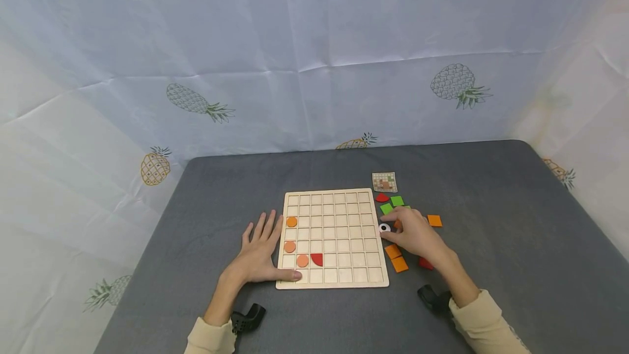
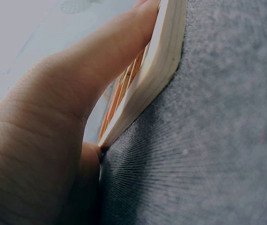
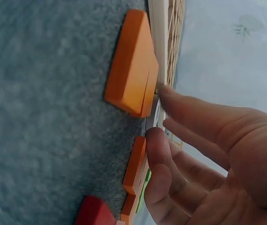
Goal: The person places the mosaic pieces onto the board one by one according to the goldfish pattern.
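A pale wooden grid board (image 1: 339,239) lies on the table with three orange discs (image 1: 290,246) and a red quarter-circle piece (image 1: 316,259) in its squares. My left hand (image 1: 260,258) is spread at its left side, thumb lying over the front left corner; the left wrist view shows the thumb (image 2: 110,44) against the board's edge (image 2: 147,84). Just off the board's right edge, my right hand (image 1: 417,234) holds a white disc with a black dot (image 1: 384,228) between thumb and index finger. In the right wrist view those fingertips mostly hide the disc.
Orange square tiles (image 1: 399,264) lie right of the board, along with green tiles (image 1: 397,201) and red pieces (image 1: 381,198), some partly under the right hand. A small printed pattern card (image 1: 384,182) sits behind them. Pineapple-print cloth (image 1: 314,97) hangs behind the grey table (image 1: 516,206).
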Motion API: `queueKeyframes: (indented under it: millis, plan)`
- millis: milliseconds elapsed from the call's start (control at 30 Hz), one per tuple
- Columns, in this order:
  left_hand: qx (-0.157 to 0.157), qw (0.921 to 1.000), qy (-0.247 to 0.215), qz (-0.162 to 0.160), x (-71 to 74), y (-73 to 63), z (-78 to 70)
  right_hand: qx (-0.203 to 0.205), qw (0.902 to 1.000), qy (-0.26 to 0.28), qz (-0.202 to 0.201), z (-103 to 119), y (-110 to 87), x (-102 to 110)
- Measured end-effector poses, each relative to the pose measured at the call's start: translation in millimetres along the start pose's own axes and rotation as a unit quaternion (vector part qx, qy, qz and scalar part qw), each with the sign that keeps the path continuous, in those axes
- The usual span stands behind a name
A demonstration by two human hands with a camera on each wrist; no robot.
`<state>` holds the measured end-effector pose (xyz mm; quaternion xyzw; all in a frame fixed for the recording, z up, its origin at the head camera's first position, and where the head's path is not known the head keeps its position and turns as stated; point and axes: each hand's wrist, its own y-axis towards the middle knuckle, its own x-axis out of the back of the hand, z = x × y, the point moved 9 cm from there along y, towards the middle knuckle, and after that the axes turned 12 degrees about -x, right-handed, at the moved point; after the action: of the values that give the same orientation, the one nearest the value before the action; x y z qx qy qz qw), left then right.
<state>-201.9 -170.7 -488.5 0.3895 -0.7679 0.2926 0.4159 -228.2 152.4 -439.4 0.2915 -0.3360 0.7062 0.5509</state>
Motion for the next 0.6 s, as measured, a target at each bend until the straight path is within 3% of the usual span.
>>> queueKeyframes:
  millis: [333, 600]
  plan:
    - [-0.005, 0.9999, -0.011, -0.005, 1.1, -0.6, -1.6, 0.001, 0.9997, -0.026, 0.005, -0.8, 3.6, -1.9]
    - [-0.031, 0.9980, -0.026, -0.049, 1.4, -1.3, -1.8, -0.010, 0.9995, -0.023, 0.021, -2.2, 4.6, -3.7]
